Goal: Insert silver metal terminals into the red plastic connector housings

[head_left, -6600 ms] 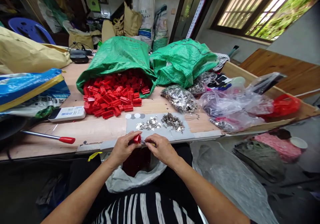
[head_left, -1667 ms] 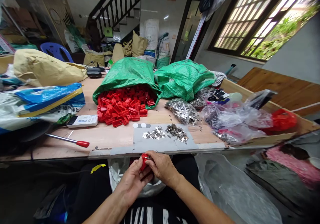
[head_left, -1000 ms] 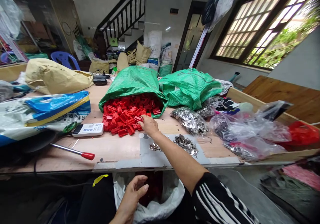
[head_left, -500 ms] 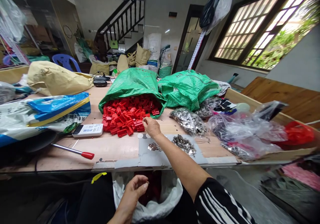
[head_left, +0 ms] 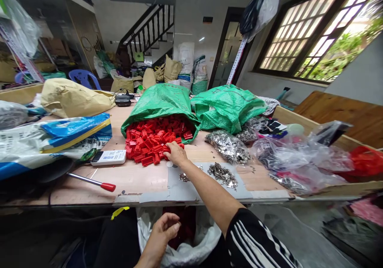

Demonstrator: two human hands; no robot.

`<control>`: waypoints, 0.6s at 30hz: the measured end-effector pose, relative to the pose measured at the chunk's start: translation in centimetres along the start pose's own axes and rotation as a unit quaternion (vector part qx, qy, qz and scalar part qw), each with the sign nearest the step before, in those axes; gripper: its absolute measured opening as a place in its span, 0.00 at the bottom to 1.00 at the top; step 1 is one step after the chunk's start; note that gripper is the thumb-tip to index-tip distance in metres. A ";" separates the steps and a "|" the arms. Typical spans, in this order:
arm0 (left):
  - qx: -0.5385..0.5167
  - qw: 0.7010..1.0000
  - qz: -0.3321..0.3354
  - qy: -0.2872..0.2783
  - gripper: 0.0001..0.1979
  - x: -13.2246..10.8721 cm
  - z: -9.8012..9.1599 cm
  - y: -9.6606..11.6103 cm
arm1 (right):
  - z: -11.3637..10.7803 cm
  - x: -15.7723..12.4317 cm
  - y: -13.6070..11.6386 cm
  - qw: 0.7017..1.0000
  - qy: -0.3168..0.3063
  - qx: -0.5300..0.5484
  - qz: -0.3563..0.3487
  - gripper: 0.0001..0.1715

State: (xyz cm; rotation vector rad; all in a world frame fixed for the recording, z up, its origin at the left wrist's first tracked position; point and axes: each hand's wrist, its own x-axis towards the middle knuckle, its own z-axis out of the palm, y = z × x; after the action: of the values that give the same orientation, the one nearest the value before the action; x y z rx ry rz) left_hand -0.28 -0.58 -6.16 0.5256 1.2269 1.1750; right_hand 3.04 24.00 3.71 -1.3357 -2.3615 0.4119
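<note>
A heap of red plastic pieces (head_left: 148,142) spills from the mouth of a green woven sack (head_left: 163,100) on the table. At the heap's right front edge, my right hand (head_left: 177,154) has its thumb and fingers closed around a red piece, mostly covered by the fingers. Below the table edge, my left hand (head_left: 161,234) is half curled, a small gap between thumb and fingertips, and nothing shows in it. It hovers over an open white sack (head_left: 206,244) with dark red contents. Small metal parts (head_left: 223,175) lie on a grey sheet (head_left: 176,190) under my right forearm.
Right of the heap sit a clear bag of metal parts (head_left: 229,146), a second green sack (head_left: 227,106) and crumpled plastic bags (head_left: 299,154). To the left are a white box-shaped device (head_left: 109,157), a red-tipped lever (head_left: 107,186) and a blue-white bag (head_left: 74,134).
My right hand has moved slightly left and lower, onto the red heap's edge, and its fingers have closed there. My left hand stays over the white sack. The view has shifted a little.
</note>
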 end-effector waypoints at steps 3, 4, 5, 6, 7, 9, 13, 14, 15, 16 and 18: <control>-0.001 1.000 0.000 0.005 0.23 -0.2 0.1 0.3 | -0.5 0.0 0.4 0.999 0.023 0.026 0.005 0.19; -0.001 1.000 0.000 0.004 0.23 -0.4 0.2 0.5 | -0.9 -0.2 0.5 0.999 0.035 0.036 0.006 0.18; -0.004 1.000 0.001 0.003 0.23 -0.6 0.3 0.8 | -1.5 -0.4 0.6 0.998 0.046 0.046 0.007 0.17; -0.010 1.000 0.000 0.001 0.23 -0.8 0.4 1.2 | -2.1 -0.9 0.7 0.997 0.057 0.056 0.005 0.17; -0.019 1.000 0.000 -0.002 0.22 -1.0 0.5 1.6 | -2.7 -1.6 0.7 0.996 0.065 0.065 0.002 0.16; -0.052 0.999 -0.002 -0.016 0.22 -1.7 0.7 2.8 | -3.9 -3.9 0.5 0.994 0.071 0.086 -0.022 0.14; -0.140 0.989 0.033 -0.029 0.28 -2.7 1.4 5.3 | -4.4 -10.9 -0.4 0.980 0.035 0.150 -0.129 0.10; -0.154 0.986 0.054 -0.019 0.31 -2.9 1.6 5.7 | -4.1 -12.9 -0.7 0.979 0.022 0.153 -0.134 0.08; -0.166 0.983 0.072 -0.013 0.32 -2.9 1.8 6.0 | -3.7 -14.7 -0.9 0.979 0.009 0.158 -0.132 0.08; -0.172 0.981 0.083 -0.010 0.31 -2.9 2.1 6.1 | -3.2 -16.4 -1.2 0.978 -0.005 0.163 -0.129 0.07; -0.169 0.982 0.084 -0.009 0.24 -2.8 2.4 6.0 | -2.4 -19.1 -1.6 0.976 -0.024 0.178 -0.126 0.11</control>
State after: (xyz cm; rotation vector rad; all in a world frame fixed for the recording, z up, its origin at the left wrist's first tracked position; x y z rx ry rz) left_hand -0.22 -0.23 0.88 0.3886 0.9534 1.4841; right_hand 11.93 6.87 2.80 -0.8609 -2.3158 0.7535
